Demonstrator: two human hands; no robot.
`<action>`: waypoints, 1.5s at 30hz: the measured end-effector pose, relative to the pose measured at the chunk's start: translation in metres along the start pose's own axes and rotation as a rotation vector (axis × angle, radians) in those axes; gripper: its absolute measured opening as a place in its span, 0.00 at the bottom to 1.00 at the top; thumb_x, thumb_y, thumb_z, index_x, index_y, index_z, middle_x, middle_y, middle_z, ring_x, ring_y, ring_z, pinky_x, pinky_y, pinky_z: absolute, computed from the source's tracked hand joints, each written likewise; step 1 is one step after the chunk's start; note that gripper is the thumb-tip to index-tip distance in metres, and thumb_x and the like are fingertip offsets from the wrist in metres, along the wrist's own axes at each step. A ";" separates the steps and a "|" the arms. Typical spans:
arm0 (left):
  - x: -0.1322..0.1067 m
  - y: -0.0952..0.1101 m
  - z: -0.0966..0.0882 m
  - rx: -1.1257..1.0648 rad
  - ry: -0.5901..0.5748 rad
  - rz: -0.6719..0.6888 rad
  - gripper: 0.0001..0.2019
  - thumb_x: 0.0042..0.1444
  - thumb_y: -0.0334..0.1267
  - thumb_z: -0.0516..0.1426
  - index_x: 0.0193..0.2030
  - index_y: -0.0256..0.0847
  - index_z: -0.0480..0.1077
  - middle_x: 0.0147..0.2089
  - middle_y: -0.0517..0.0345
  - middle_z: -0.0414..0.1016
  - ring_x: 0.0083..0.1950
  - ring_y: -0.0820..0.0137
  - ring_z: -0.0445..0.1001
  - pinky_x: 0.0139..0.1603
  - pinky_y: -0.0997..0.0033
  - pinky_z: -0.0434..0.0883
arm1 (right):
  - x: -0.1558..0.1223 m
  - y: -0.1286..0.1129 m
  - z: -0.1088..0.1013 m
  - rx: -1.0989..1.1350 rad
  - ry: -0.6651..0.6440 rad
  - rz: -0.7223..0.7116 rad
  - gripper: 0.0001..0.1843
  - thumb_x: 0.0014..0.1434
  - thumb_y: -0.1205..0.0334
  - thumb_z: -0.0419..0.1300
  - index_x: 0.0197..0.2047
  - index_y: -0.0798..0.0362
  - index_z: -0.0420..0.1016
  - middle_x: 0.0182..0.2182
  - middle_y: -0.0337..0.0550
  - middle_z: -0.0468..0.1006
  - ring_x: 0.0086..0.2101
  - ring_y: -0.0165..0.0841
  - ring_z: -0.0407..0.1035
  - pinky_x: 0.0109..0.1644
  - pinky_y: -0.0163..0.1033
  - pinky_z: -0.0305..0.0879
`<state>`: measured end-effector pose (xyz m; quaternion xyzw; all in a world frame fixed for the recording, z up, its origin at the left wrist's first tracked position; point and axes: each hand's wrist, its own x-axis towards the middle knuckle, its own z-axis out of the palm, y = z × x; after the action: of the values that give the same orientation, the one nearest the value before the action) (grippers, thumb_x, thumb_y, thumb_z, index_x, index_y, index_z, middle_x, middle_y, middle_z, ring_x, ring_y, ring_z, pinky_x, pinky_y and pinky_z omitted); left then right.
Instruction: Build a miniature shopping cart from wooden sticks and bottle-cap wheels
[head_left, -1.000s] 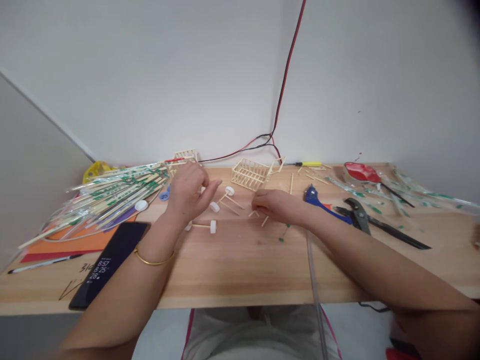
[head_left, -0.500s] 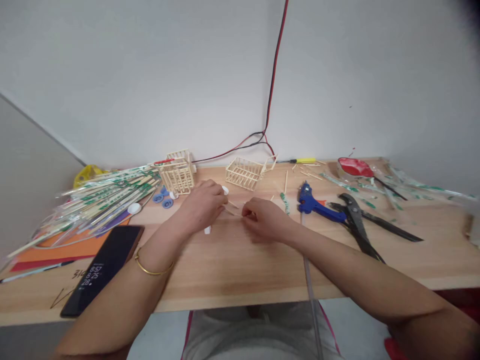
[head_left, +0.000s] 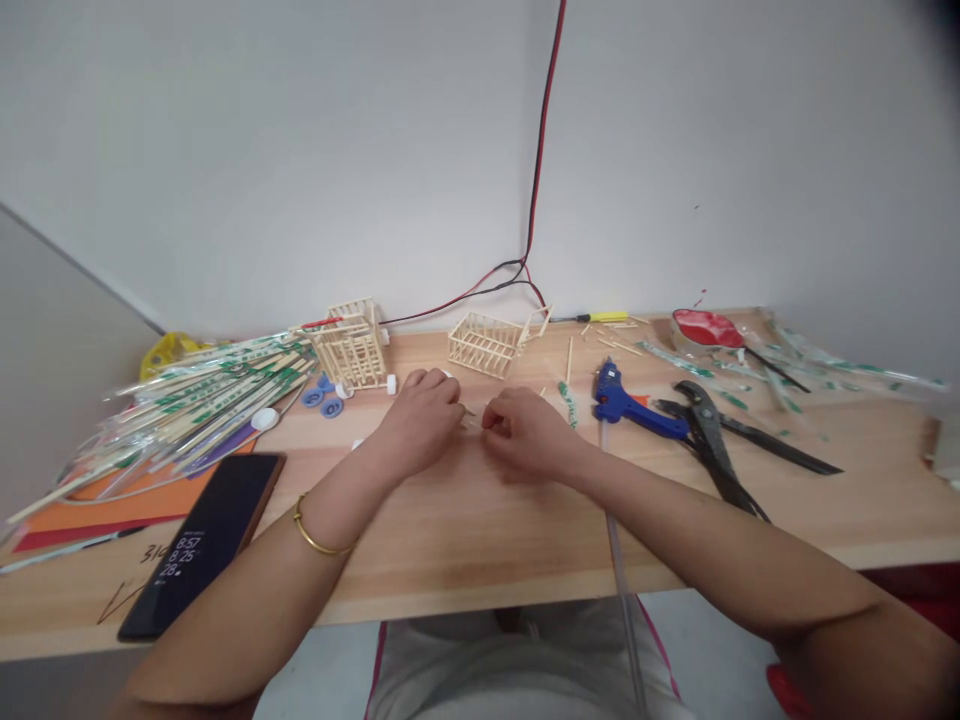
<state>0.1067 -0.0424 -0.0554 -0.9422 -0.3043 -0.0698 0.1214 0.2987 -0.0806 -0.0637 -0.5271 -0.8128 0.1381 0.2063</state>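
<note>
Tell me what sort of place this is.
It looks like a craft corner, perhaps a small workshop or a desk at home: a wooden table against a plain wall holds a blue glue gun, pliers and a small stick frame.

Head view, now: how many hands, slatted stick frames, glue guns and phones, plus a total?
Hands, left hand and right hand: 2
Slatted stick frames: 2
Blue glue gun: 1
Phone: 1
Total: 6
</note>
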 end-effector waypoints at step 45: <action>-0.023 -0.035 -0.070 -0.369 -0.053 -0.358 0.12 0.61 0.39 0.52 0.36 0.38 0.75 0.33 0.56 0.75 0.35 0.70 0.70 0.36 0.72 0.61 | -0.008 0.012 -0.014 0.349 0.040 0.007 0.04 0.53 0.67 0.58 0.30 0.54 0.74 0.28 0.38 0.76 0.29 0.28 0.65 0.35 0.33 0.60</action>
<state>0.0633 -0.0467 0.0139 -0.8810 -0.4516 -0.1199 -0.0748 0.3180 -0.0825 -0.0579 -0.4887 -0.7704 0.2672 0.3102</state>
